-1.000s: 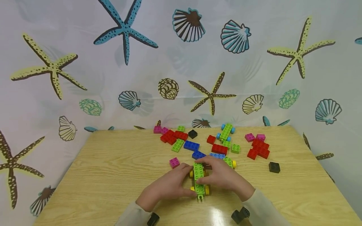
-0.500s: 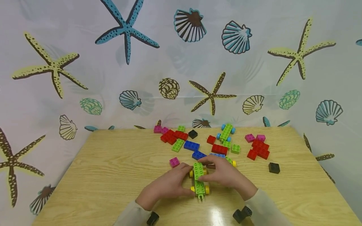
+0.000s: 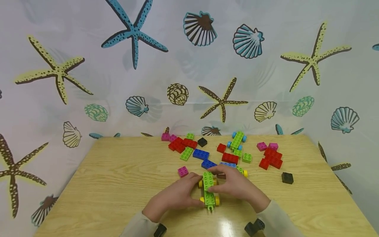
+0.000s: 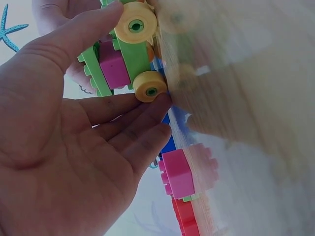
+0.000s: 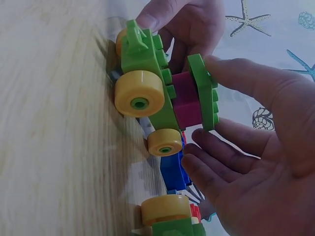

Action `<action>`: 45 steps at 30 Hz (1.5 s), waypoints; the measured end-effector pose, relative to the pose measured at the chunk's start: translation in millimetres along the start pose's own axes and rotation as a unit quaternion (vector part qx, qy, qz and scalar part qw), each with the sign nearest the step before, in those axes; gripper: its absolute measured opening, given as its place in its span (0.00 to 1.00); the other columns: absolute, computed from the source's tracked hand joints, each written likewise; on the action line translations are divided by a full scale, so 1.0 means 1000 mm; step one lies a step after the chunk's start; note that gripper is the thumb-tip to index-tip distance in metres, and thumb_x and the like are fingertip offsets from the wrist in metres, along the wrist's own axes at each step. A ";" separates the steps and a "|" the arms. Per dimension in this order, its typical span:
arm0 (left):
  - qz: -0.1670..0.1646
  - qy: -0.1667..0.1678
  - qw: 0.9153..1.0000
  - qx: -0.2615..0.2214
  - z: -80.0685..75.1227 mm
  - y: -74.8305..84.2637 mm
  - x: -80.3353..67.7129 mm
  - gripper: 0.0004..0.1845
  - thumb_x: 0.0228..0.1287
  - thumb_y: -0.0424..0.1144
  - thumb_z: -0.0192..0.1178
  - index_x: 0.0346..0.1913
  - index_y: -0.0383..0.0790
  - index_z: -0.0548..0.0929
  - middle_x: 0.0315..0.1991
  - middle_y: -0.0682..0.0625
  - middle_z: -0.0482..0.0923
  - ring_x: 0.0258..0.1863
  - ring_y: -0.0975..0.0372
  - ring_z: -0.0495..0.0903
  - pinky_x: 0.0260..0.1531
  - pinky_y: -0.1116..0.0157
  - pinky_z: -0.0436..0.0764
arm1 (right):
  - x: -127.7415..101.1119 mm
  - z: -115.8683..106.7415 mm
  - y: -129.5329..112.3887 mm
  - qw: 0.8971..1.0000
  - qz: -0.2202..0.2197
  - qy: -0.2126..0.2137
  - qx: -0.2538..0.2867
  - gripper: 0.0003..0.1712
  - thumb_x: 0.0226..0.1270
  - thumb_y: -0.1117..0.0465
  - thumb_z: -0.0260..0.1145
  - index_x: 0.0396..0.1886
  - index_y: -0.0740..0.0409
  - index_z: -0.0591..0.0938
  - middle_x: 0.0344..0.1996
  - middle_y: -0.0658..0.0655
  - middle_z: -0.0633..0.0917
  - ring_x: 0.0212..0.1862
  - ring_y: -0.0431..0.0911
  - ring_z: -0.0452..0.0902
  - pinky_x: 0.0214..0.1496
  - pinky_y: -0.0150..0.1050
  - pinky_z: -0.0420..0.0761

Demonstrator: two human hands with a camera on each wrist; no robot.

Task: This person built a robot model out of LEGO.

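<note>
A green brick car point(image 3: 209, 189) with yellow wheels stands on the wooden table point(image 3: 118, 184) near its front edge. It has a magenta brick point(image 5: 187, 101) under a green top plate point(image 5: 203, 93). My left hand point(image 3: 177, 194) holds it from the left, thumb on the top plate and fingers against a yellow wheel point(image 4: 150, 87). From the other side my right hand point(image 3: 237, 186) pinches it, thumb on the green plate and fingers beside the magenta brick. In the left wrist view a loose magenta brick point(image 4: 177, 172) lies just past my left hand point(image 4: 123, 103).
Loose bricks lie behind the hands: magenta point(image 3: 182, 171), blue point(image 3: 200, 153), red point(image 3: 270, 159), black point(image 3: 287, 178). A second green car with blue wheels point(image 3: 237, 140) sits at the back. Another yellow-wheeled green piece point(image 3: 242, 171) is by my right hand. A shell-printed curtain walls the table.
</note>
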State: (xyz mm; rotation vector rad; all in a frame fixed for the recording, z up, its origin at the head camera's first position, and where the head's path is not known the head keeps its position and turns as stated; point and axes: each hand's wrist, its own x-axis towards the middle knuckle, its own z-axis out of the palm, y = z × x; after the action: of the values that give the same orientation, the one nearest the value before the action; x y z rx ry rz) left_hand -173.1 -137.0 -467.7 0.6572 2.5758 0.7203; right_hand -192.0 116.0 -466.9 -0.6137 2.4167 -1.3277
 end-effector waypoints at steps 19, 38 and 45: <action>0.008 0.003 1.000 0.003 0.000 -0.003 0.001 0.51 0.66 0.58 0.81 0.84 0.36 0.71 0.80 0.41 0.74 0.80 0.48 0.76 0.82 0.45 0.76 | 0.002 0.005 0.001 0.999 -0.021 0.021 -0.019 0.33 0.70 0.54 0.83 0.71 0.57 0.85 0.68 0.59 0.86 0.70 0.63 0.85 0.76 0.60 0.85; 0.017 0.009 1.000 -0.011 -0.001 -0.004 0.006 0.48 0.66 0.55 0.81 0.81 0.35 0.73 0.78 0.42 0.76 0.79 0.48 0.77 0.82 0.44 0.75 | 0.003 0.002 0.006 1.000 -0.014 0.018 0.007 0.33 0.71 0.53 0.83 0.72 0.56 0.85 0.67 0.57 0.86 0.71 0.59 0.85 0.76 0.56 0.85; 0.011 0.008 1.000 -0.019 -0.001 -0.005 0.006 0.48 0.66 0.55 0.81 0.81 0.36 0.74 0.78 0.43 0.76 0.79 0.47 0.77 0.82 0.43 0.76 | 0.003 0.000 0.003 1.000 -0.012 0.015 -0.002 0.34 0.70 0.54 0.83 0.72 0.57 0.85 0.67 0.58 0.87 0.70 0.60 0.86 0.76 0.58 0.85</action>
State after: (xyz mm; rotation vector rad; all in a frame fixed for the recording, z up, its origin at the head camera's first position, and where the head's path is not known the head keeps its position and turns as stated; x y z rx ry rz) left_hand -180.0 -138.3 -471.5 0.6708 2.5662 0.7828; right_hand -194.8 116.1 -469.4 -0.6312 2.4440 -1.3505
